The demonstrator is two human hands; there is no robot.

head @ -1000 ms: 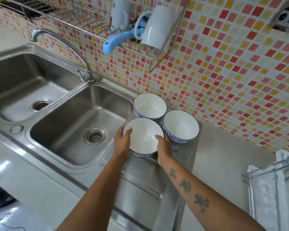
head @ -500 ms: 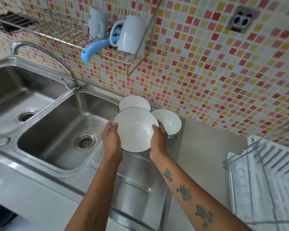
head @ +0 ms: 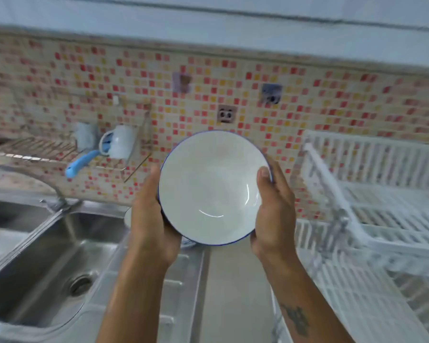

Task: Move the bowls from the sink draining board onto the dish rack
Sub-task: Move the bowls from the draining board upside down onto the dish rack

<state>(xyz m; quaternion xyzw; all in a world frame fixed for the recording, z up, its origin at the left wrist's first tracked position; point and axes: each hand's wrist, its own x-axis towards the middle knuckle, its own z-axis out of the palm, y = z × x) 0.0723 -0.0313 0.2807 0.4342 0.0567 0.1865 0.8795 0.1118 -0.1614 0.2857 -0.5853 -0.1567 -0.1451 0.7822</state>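
single head-worn wide-angle view, looking forward and slightly down at the tiled wall (head: 307,100) across the counter. close-up: hands and forearms fill the lower centre. sink (head: 47,256) lower left, white dish rack (head: 382,206) right. frame is motion-blurred, edges bowed by the lens.

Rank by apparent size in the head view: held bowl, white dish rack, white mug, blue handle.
1. white dish rack
2. bowl, enlarged by nearness
3. white mug
4. blue handle, though blur makes the last two close
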